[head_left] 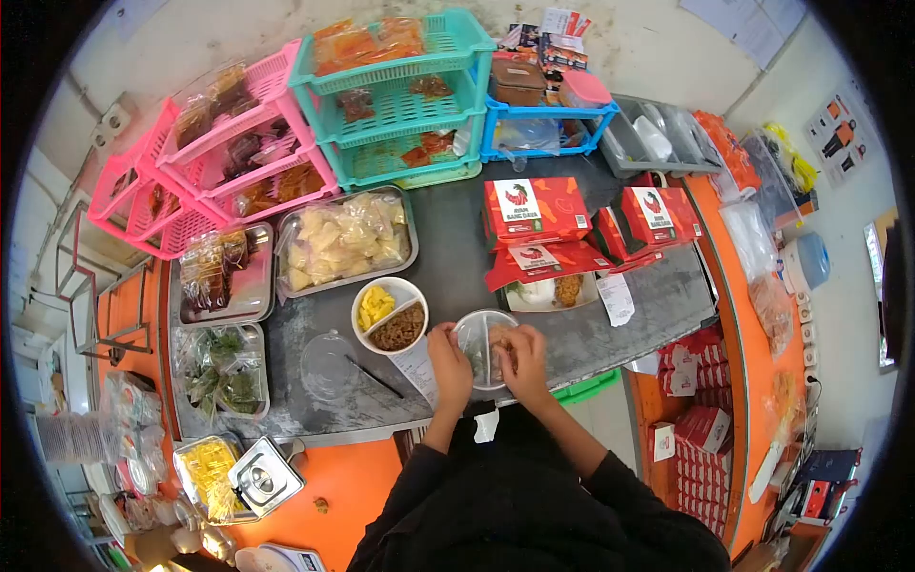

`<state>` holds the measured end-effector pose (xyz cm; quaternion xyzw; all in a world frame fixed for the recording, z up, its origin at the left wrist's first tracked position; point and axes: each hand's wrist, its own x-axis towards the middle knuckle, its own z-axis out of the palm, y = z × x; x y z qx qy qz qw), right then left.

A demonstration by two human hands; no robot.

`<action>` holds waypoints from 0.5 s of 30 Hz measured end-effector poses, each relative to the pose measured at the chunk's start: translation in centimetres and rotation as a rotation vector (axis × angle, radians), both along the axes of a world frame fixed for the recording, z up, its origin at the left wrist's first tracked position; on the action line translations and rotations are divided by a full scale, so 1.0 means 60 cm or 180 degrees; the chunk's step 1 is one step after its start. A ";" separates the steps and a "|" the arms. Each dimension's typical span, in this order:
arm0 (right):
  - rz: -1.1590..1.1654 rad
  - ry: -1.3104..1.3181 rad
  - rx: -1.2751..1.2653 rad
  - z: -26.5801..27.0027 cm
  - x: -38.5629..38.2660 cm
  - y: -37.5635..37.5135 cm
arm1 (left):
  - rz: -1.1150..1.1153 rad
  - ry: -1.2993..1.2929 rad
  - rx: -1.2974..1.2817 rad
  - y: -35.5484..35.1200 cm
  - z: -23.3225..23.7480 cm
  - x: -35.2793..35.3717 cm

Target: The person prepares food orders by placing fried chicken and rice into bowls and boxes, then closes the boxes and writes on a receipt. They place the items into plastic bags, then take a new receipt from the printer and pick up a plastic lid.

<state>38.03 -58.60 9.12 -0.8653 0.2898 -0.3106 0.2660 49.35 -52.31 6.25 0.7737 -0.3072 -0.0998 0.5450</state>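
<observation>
A round divided bowl point(474, 336) with a clear lid over it stands at the counter's front edge. My left hand point(450, 370) grips the left side of its rim. On the right side, my right hand point(523, 364) has its fingers curled on the lid and rim, over the brownish food. Left of them sits an uncovered white divided bowl point(420, 298), with yellow pieces point(376, 306) in one half and brown minced food point(398, 329) in the other. A loose clear lid point(329, 366), a black pen point(375, 377) and a paper receipt point(416, 368) lie nearby.
An open red box point(548, 259) holding food stands behind my hands, with closed red boxes point(538, 208) behind it. Metal trays point(348, 278) of bagged food are at left. Pink point(233, 143) and teal racks point(396, 105) line the wall. Another receipt point(617, 299) lies right.
</observation>
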 end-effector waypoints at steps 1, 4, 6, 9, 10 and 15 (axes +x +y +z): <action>-0.0909 -0.0159 -0.0590 0.006 0.003 0.005 | 0.0041 0.0088 -0.0066 0.002 -0.001 -0.003; -0.1018 -0.0416 0.0984 -0.030 -0.002 0.000 | -0.0017 0.0049 0.0115 0.003 -0.002 -0.004; -0.0993 -0.0465 0.1158 -0.046 -0.007 -0.001 | -0.0166 -0.0008 0.0395 -0.001 0.002 0.005; -0.0972 -0.0537 0.1239 -0.054 -0.015 -0.006 | 0.0133 0.0291 0.0502 -0.019 0.006 -0.004; -0.0930 -0.0519 0.1627 -0.054 -0.016 -0.013 | 0.0303 -0.0047 0.0538 -0.021 0.004 -0.007; -0.0763 -0.0579 0.1581 -0.068 -0.017 -0.038 | 0.0360 0.0305 0.0426 -0.034 0.027 -0.015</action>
